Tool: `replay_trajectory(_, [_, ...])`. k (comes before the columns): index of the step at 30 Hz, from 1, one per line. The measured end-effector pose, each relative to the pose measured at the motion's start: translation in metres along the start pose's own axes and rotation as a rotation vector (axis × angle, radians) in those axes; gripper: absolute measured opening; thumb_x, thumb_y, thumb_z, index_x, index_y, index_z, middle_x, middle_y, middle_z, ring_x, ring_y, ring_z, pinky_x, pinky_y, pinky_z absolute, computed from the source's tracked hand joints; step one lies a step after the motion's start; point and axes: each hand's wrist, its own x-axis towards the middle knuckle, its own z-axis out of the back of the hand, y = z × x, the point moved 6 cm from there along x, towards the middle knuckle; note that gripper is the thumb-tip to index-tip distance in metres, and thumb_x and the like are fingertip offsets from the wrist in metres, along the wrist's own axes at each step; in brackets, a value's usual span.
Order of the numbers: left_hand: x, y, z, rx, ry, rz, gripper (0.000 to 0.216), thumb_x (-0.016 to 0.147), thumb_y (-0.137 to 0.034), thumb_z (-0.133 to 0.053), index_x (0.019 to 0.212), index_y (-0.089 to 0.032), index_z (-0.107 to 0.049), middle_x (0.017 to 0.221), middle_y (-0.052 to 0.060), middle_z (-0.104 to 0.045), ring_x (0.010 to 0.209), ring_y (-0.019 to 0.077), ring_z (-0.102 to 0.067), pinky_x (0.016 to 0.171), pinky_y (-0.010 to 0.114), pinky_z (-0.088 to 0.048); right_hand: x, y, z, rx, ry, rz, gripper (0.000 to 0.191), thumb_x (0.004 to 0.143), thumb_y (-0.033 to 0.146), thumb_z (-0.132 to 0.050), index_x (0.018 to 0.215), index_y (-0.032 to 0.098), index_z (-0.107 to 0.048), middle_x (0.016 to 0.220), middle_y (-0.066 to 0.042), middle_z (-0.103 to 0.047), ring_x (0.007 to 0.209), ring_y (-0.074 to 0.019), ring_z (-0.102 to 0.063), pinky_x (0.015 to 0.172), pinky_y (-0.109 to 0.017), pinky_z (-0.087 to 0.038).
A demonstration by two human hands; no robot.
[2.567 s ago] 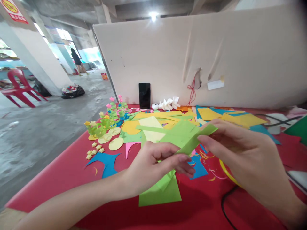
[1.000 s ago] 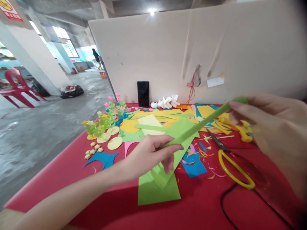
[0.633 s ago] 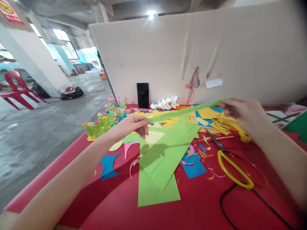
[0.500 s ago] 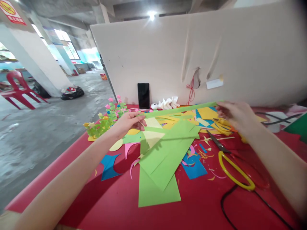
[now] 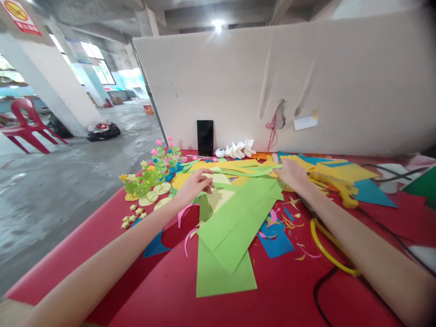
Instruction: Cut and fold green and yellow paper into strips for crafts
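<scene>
Both my arms stretch far out over the red table (image 5: 102,236). A long thin green paper strip (image 5: 243,172) lies across the pile of coloured sheets at the back. My left hand (image 5: 195,184) has its fingers pinched at the strip's left end. My right hand (image 5: 289,172) is closed at the strip's right end, with its fingertips partly hidden. Nearer to me, beneath and between my arms, lie large light-green folded sheets (image 5: 231,231).
Yellow-handled scissors (image 5: 327,254) and a black cable (image 5: 318,290) lie under my right forearm. A yellow glue gun (image 5: 335,186) sits right of my right hand. Paper trees (image 5: 150,175), small paper stars (image 5: 131,218), a black phone (image 5: 205,137) and a board wall (image 5: 306,77) stand behind.
Both hands carried the green strip from close to me, stretched it out in the air, then lowered it forward onto the paper pile at the back.
</scene>
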Motion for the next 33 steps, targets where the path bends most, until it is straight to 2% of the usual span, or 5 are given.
replay_trajectory(5, [-0.026, -0.024, -0.044, 0.321, 0.274, -0.137, 0.014, 0.077, -0.023, -0.052, 0.086, -0.018, -0.062, 0.09, 0.006, -0.065, 0.084, 0.0194, -0.059, 0.078, 0.034, -0.047, -0.025, 0.023, -0.01, -0.336, -0.04, 0.179, 0.033, 0.085, 0.031, -0.052, 0.114, 0.015, -0.049, 0.114, -0.009, -0.052, 0.098, -0.0209, -0.054, 0.082, -0.043, -0.047])
replay_trajectory(10, [-0.073, -0.053, -0.094, 0.483, 0.521, -0.302, 0.027, 0.082, -0.028, -0.052, 0.106, -0.016, -0.057, 0.112, 0.01, -0.058, 0.106, 0.0226, -0.051, 0.094, 0.036, -0.039, -0.039, 0.032, -0.012, -0.515, -0.153, 0.257, 0.037, 0.085, 0.03, -0.052, 0.119, 0.016, -0.046, 0.123, -0.01, -0.045, 0.105, -0.0238, -0.049, 0.083, -0.043, -0.046])
replay_trajectory(15, [-0.099, -0.064, -0.113, 0.728, 0.579, -0.455, 0.04, 0.083, -0.034, -0.051, 0.115, -0.011, -0.049, 0.123, 0.014, -0.049, 0.117, 0.0262, -0.041, 0.099, 0.039, -0.034, -0.036, 0.025, -0.01, -0.609, -0.253, 0.254, 0.042, 0.085, 0.03, -0.052, 0.123, 0.017, -0.042, 0.13, -0.011, -0.039, 0.109, -0.0259, -0.046, 0.087, -0.046, -0.043])
replay_trajectory(22, [-0.105, -0.06, -0.116, 0.835, 0.604, -0.451, 0.04, 0.082, -0.02, -0.047, 0.12, -0.01, -0.044, 0.124, 0.014, -0.047, 0.119, 0.0258, -0.039, 0.098, 0.037, -0.035, -0.018, 0.01, 0.002, -0.628, -0.306, 0.174, 0.042, 0.085, 0.031, -0.051, 0.124, 0.017, -0.041, 0.127, -0.011, -0.041, 0.11, -0.0265, -0.046, 0.088, -0.05, -0.041])
replay_trajectory(33, [-0.106, -0.064, -0.114, 0.872, 0.606, -0.477, 0.047, 0.077, -0.007, -0.038, 0.125, -0.007, -0.038, 0.127, 0.015, -0.044, 0.121, 0.0259, -0.035, 0.099, 0.037, -0.034, -0.048, 0.046, -0.058, -0.404, 0.363, 0.679, 0.029, 0.086, 0.032, -0.051, 0.108, 0.015, -0.053, 0.11, -0.008, -0.055, 0.096, -0.0192, -0.055, 0.081, -0.04, -0.047])
